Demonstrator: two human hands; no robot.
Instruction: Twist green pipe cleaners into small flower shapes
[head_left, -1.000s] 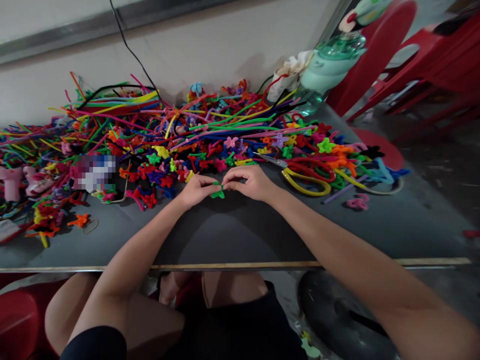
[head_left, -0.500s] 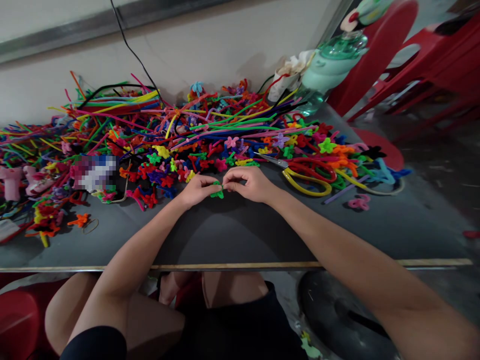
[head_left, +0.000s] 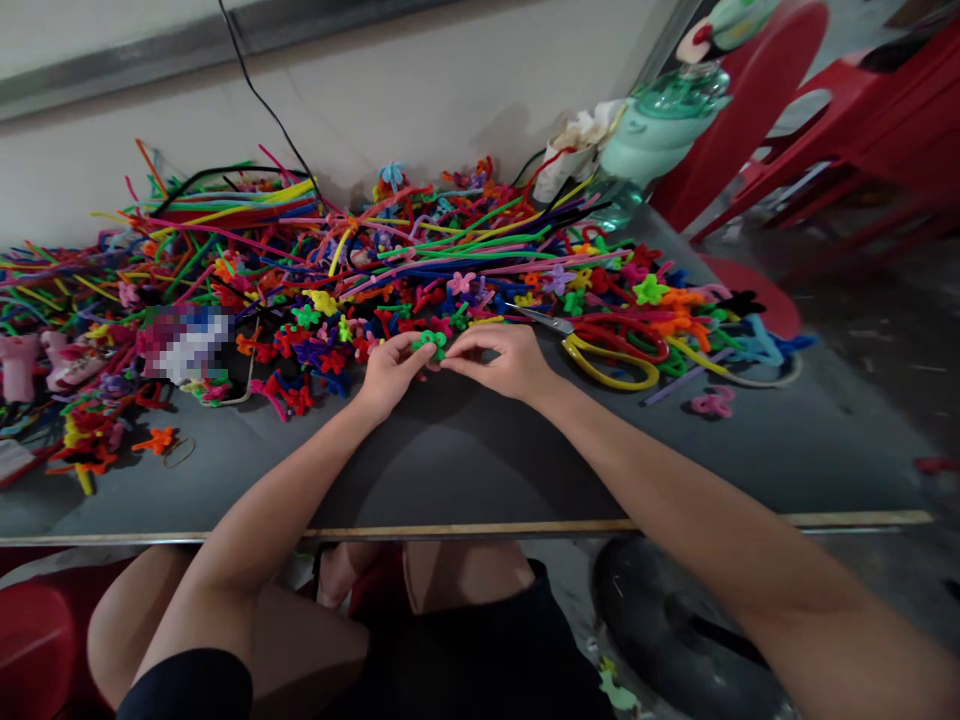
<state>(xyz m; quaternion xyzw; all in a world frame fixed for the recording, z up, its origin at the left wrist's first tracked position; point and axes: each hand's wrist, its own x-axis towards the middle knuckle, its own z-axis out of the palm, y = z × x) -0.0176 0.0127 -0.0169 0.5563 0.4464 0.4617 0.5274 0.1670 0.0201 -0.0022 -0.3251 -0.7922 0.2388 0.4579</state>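
A small green pipe-cleaner flower (head_left: 431,341) with looped petals is pinched between the thumb and fingers of my left hand (head_left: 394,372), just above the dark table (head_left: 480,470). From the other side my right hand (head_left: 502,360) is closed in a pinch at the flower's lower right edge; the exact bit between its fingertips is too small to make out. Behind both hands spreads a heap of coloured pipe cleaners (head_left: 465,252) and finished little flowers. Scissors (head_left: 611,355) with red and yellow handles lie right of my right hand.
A pink looped piece (head_left: 712,401) lies at right, an orange one (head_left: 155,440) at left beside a rubber band (head_left: 179,453). At the back right stand a mint-green bottle (head_left: 660,135) and a white cup (head_left: 559,172). Red chairs (head_left: 757,110) are beyond the table's right edge.
The green flower has been turned, so its loops now face up, and it sits slightly higher. My left fingers have shifted around it; the right hand keeps its pinch close by.
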